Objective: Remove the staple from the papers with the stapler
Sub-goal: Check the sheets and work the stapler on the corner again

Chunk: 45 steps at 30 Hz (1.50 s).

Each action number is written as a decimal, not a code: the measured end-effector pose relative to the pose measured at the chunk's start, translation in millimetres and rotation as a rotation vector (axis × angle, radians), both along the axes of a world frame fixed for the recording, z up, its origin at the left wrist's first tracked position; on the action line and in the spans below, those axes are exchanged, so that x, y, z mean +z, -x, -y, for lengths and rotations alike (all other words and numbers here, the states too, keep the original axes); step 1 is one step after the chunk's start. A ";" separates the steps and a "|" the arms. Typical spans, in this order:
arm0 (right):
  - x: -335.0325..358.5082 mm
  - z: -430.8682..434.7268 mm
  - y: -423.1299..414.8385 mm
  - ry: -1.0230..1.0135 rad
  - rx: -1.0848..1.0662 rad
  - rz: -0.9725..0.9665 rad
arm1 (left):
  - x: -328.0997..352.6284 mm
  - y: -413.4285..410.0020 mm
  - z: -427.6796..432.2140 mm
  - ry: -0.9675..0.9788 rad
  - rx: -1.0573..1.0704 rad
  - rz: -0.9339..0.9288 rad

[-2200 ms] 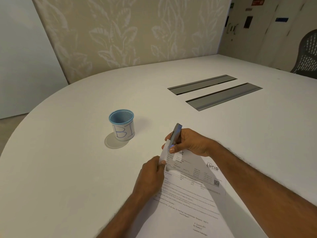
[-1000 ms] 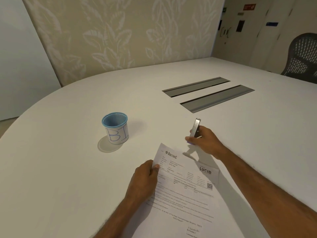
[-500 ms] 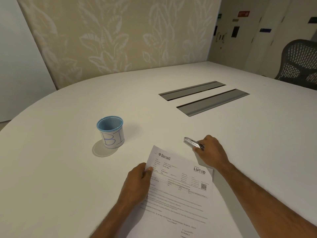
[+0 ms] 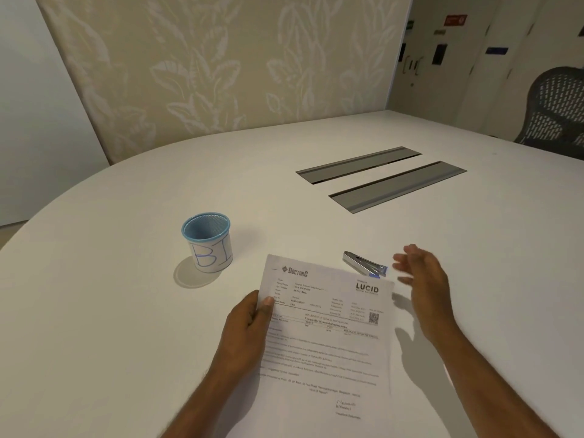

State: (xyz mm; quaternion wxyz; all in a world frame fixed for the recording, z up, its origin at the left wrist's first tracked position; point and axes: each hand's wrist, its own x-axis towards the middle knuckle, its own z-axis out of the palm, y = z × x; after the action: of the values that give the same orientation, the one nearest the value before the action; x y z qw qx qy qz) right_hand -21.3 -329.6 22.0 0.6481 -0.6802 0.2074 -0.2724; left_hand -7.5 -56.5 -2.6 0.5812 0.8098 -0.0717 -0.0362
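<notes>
A broad, rounded white worktop [image 4: 110,311] with a smooth matte surface fills the view, with two long grey recessed slots [image 4: 380,178] set into it farther away. Near the person lie the papers [image 4: 325,336], thin white printed sheets lying flat. The left hand [image 4: 249,320] grips their left edge, thumb on top and fingers [image 4: 267,303] pinching the sheets. No staple can be made out at this size. The right hand [image 4: 423,279] hovers just above the worktop beside the papers' top right corner, its fingers spread and holding nothing. To the left of the papers stands a small blue mesh pen cup [image 4: 207,241], round and empty, with a white label lettered in blue. The stapler [image 4: 363,263], small, shiny metal with a blue end, lies on the worktop just left of the right hand's fingertips, its long axis running left to right, blue end nearest that hand. The right hand is much the nearer one.
</notes>
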 end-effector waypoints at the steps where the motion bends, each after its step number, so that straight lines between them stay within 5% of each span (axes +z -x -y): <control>1: 1.8 -8.3 8.2 -0.090 0.051 -0.013 | 2.4 1.3 -0.6 0.030 0.012 0.014; 7: -6.0 -45.1 44.1 -0.261 0.497 -0.148 | 18.0 -1.5 -3.2 0.204 0.126 0.061; 16: -16.9 -58.2 46.1 -0.126 0.423 -0.137 | 28.3 -12.9 -9.7 0.304 0.213 0.044; 32: -36.6 -65.9 11.3 0.440 0.294 -0.233 | -3.1 -15.3 -34.1 -0.370 0.164 0.080; 38: -41.7 -67.7 16.0 0.917 0.162 -0.400 | -8.5 -12.7 -34.9 -0.482 0.167 0.087; 45: -42.2 -69.5 20.3 0.931 0.364 -0.371 | -9.4 -11.0 -35.4 -0.726 0.036 0.227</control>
State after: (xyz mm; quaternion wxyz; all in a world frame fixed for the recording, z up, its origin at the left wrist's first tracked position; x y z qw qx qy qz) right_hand -41.5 -260.1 -20.2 0.2668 -0.9576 0.0541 -0.0937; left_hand 3.5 -21.1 -12.0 0.2453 0.9630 -0.1041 0.0409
